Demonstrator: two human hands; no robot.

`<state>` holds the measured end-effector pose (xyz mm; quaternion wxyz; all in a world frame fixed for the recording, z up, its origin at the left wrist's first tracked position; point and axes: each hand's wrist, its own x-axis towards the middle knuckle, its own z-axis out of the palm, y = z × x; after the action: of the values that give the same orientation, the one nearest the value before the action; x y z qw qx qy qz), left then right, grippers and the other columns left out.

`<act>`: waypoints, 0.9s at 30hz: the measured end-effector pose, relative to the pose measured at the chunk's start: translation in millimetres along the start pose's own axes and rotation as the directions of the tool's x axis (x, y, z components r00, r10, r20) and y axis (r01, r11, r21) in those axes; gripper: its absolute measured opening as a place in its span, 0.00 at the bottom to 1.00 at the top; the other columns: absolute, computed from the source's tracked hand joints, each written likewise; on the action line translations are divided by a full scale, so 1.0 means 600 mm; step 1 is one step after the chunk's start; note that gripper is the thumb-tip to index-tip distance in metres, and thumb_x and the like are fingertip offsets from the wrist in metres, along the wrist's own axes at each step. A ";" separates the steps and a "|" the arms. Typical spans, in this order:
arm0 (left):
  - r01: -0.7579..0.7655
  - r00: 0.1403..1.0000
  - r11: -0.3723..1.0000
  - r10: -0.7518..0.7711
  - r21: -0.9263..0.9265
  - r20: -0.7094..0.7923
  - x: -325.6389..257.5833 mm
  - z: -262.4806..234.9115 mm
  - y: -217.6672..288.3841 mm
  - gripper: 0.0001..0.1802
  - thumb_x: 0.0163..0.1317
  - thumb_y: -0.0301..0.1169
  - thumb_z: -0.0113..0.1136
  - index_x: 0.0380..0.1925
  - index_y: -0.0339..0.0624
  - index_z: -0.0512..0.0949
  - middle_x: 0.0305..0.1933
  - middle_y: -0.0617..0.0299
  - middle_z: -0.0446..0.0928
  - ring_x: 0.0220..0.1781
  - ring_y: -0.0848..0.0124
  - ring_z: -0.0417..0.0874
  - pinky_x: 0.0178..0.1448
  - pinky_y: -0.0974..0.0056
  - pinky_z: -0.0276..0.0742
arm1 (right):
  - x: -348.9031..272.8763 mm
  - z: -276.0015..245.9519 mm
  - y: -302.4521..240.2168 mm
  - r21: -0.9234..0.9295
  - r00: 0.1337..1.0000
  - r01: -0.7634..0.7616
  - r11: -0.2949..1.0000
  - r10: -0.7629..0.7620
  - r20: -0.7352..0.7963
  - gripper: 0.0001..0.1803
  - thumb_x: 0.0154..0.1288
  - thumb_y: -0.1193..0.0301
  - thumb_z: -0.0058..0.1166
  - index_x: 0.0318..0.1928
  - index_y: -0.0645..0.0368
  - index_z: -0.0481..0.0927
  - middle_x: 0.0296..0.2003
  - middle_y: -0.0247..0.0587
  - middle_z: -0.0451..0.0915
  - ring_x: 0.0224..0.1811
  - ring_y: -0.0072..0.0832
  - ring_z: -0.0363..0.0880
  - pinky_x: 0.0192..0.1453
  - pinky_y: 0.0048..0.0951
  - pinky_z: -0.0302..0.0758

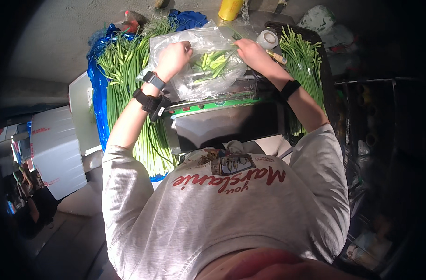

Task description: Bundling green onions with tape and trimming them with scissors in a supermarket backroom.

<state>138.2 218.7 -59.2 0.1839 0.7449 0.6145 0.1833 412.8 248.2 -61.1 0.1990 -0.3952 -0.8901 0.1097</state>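
My left hand (175,57) is closed, its curled fingers gripping the edge of a clear plastic bag (179,84). Short cut green stalks (214,63), some with pale ends, lie on the bag between my hands. Across from it, my right hand (254,55) has its fingertips pinched at the bag's right side. A thin green stalk shows beside those fingertips; whether they grip it or the bag film is too small to tell. Under the bag stands a weighing scale (226,126) with a dark front panel and a green strip, partly covered by plastic.
Long green stalks (124,88) lie in a large bundle on blue plastic (100,109) at left. Another bundle (302,65) is at right. Beyond my right hand are a white roll (267,39) and a yellow can (230,9). A white foam box (56,149) stands far left.
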 end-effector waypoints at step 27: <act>-0.067 0.984 0.925 0.000 -0.374 -0.175 -0.041 -0.094 0.023 0.12 0.60 0.36 0.56 0.37 0.42 0.82 0.29 0.62 0.81 0.26 0.79 0.77 0.33 0.73 0.72 | 0.112 0.087 -0.100 0.831 0.612 -0.509 -0.224 0.585 0.532 0.13 0.63 0.79 0.45 0.47 0.74 0.67 0.45 0.50 0.70 0.46 0.43 0.76 0.50 0.31 0.80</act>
<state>117.2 194.9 -4.8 0.2672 0.6872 0.5683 0.3652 309.3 256.4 -68.5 0.3574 -0.5117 -0.3033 0.7200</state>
